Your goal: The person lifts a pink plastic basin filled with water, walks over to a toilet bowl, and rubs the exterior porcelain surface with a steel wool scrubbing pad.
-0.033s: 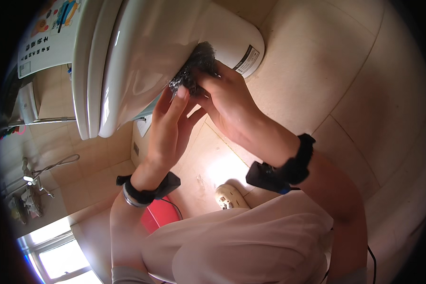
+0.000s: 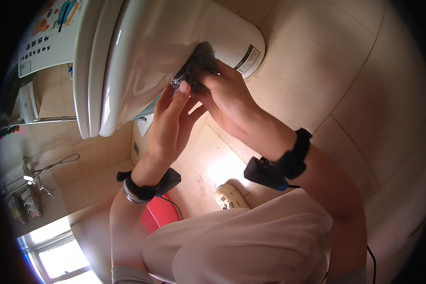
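A dark grey wad of steel wool [image 2: 199, 64] is pressed against the glossy white rounded toilet tank [image 2: 151, 52]. The right hand [image 2: 229, 99] grips it with closed fingers; the left hand [image 2: 170, 123], just below the wad, touches it with straightened fingers.

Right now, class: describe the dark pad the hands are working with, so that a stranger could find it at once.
Start at the big white toilet seat at upper left. Against its curved side, both hands meet on the scouring pad. It is the only dark, wiry, tangled lump there; all around it is smooth and white.
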### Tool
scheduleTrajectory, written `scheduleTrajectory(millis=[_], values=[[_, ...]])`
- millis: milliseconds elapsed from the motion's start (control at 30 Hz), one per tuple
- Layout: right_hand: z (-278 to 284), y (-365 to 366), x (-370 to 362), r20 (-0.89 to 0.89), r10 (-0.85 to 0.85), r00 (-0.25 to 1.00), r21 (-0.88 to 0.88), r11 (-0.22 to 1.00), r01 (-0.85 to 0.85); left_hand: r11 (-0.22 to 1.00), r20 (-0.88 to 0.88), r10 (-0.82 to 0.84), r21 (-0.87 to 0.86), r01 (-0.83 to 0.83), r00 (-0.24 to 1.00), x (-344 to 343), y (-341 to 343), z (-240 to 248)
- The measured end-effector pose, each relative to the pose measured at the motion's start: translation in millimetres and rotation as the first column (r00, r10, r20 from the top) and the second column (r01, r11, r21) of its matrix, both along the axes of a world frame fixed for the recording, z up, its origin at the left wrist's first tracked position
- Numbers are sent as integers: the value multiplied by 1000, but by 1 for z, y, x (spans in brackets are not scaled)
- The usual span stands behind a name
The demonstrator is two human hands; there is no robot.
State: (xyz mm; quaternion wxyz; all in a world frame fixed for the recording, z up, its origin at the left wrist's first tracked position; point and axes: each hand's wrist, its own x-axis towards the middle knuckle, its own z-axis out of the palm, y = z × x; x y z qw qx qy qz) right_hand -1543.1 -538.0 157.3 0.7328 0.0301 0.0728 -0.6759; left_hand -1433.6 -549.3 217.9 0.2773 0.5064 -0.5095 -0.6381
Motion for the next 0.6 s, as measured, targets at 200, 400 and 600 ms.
scheduleTrajectory(millis=[200, 400, 600], values=[[36, 32, -1, -70, 20, 997, 108, 994, -12, 999, -36, 6, 52, -4, 999, 4, 28, 29], [94, 70, -16, -118, 20, 993, 62, 998, -12, 998, -36, -62, -19, 61, 997, -11, 66, 86], [75, 58, -20, -83, 23, 996, 105, 994, -14, 997, -31, 46, 68, -44, 998, -11, 51, 68]])
